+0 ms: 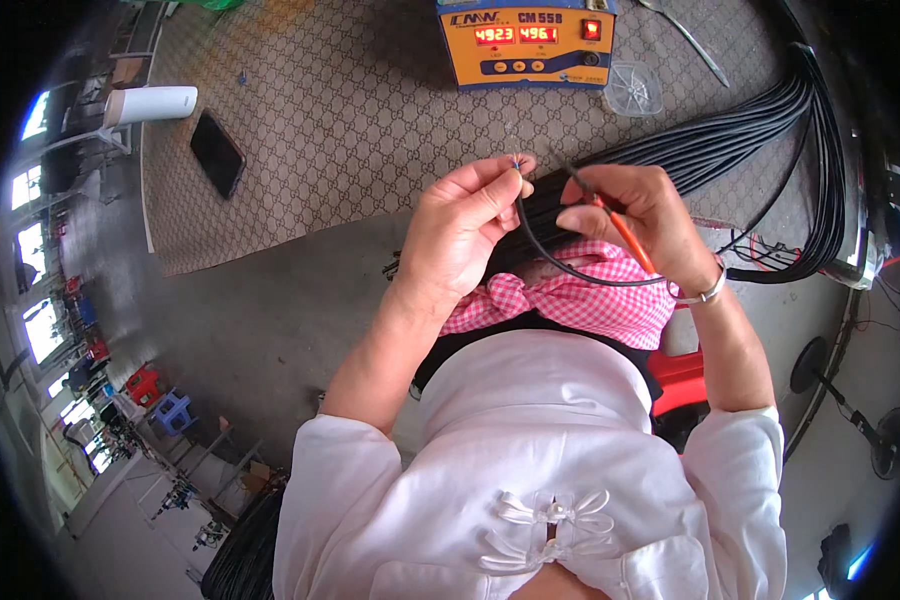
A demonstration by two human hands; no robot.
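Between thumb and fingertips, my left hand (452, 225) pinches the end of a black cable (542, 248). Thin coloured wires (517, 164) fan out of the stripped end above my thumb. From there the cable curves down and to the right, passing below my right hand (650, 210). That hand is closed around a slim tool with orange handles (625, 238) and a dark, narrow tip pointing up and left. The tip is a short way right of the wires, apart from them. My fingers partly hide the tool, so its exact kind cannot be told.
A thick bundle of black cables (730, 128) runs across the patterned table (310, 110). Behind stands an orange and blue control box (530, 45) with lit red displays, beside a clear round dish (633, 90) and a metal tool (692, 42). A phone (217, 153) and white cup (155, 105) lie left.
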